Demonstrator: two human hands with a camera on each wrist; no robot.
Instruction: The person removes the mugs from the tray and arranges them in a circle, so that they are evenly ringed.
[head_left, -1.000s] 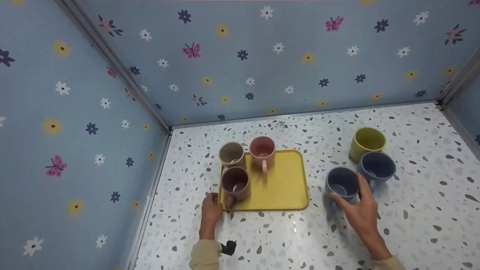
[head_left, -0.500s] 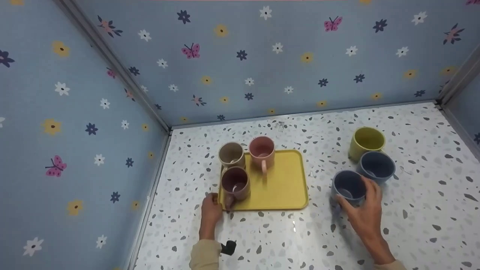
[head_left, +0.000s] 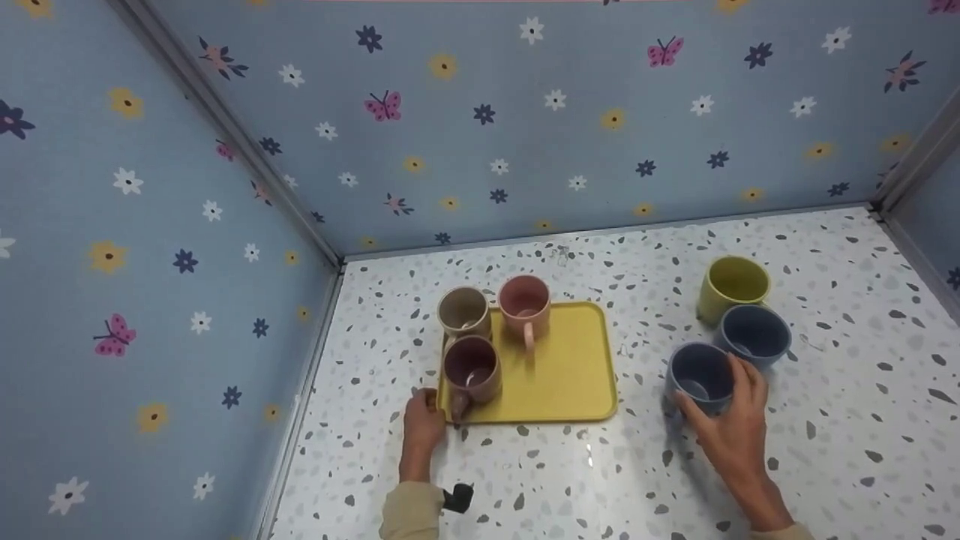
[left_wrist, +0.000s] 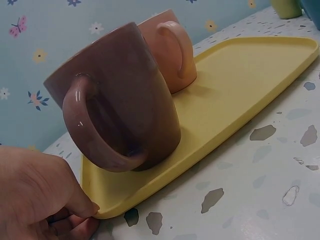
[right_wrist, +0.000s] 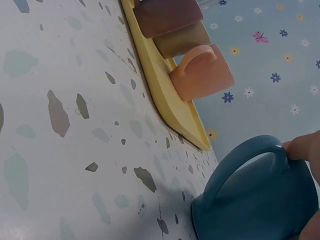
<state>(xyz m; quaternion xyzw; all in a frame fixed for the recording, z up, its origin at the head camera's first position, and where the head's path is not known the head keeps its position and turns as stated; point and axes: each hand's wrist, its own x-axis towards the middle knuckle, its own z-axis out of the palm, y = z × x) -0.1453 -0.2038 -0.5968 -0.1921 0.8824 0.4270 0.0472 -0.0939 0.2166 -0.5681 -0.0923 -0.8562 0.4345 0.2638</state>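
Observation:
My left hand (head_left: 424, 429) pinches the front-left corner of a yellow tray (head_left: 566, 375); the left wrist view shows the thumb on its rim and the fingers curled under. Three mugs stand upright on the tray's left part: a brown-purple mug (left_wrist: 120, 100) nearest that hand, a beige mug (head_left: 463, 309) behind it and a pink mug (head_left: 525, 304) beside. To the tray's right, my right hand (head_left: 739, 427) grips a blue mug (head_left: 699, 375) between thumb and fingers at its rim. Its handle faces the right wrist camera. Whether this mug touches the table is unclear.
A second, darker blue mug (head_left: 756, 334) stands just behind the held one, close against a yellow-green mug (head_left: 739, 283). The speckled white table (head_left: 540, 480) ends at flower-patterned blue walls (head_left: 525, 135) at the back and left.
My right hand has shifted the blue mug slightly right and toward me, closer to the second blue mug, then stayed nearly still. The left hand and the tray have not moved.

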